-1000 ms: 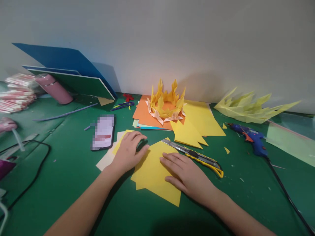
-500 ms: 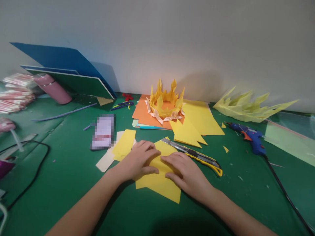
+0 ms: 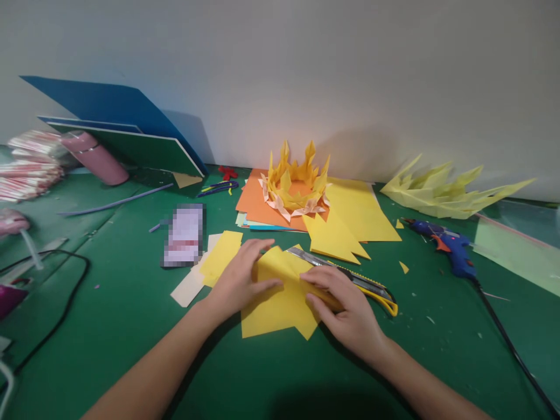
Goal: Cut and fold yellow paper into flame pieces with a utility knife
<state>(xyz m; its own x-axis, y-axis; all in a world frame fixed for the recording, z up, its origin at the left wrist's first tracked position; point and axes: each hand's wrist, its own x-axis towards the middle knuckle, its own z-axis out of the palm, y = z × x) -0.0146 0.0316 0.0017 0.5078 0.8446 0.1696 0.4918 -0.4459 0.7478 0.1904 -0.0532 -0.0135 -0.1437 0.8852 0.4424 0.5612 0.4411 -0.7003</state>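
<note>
Yellow paper (image 3: 280, 300) lies in front of me, its upper sheet bent up at the right side. My right hand (image 3: 345, 300) pinches that raised edge between thumb and fingers. On the left, my left hand (image 3: 238, 280) has its thumb on the paper and its fingers stretched apart. A yellow utility knife (image 3: 371, 286), blade out, lies just behind my right hand, partly hidden by it. Beside my left hand are yellow strips (image 3: 225, 251) on top of pale paper pieces (image 3: 186, 289).
A folded-paper crown (image 3: 297, 186) stands on stacked coloured sheets (image 3: 371, 216). At right, a blue glue gun (image 3: 455, 248) trails its cable below a pale yellow paper piece (image 3: 446, 192). A phone (image 3: 184, 233), a pink bottle (image 3: 96, 157) and leaning boards (image 3: 126, 146) are at left.
My right hand has lifted the upper sheet's right edge, bending it, and shifted slightly right. My left fingers have risen and spread, while the paper's lower corner has drawn up.
</note>
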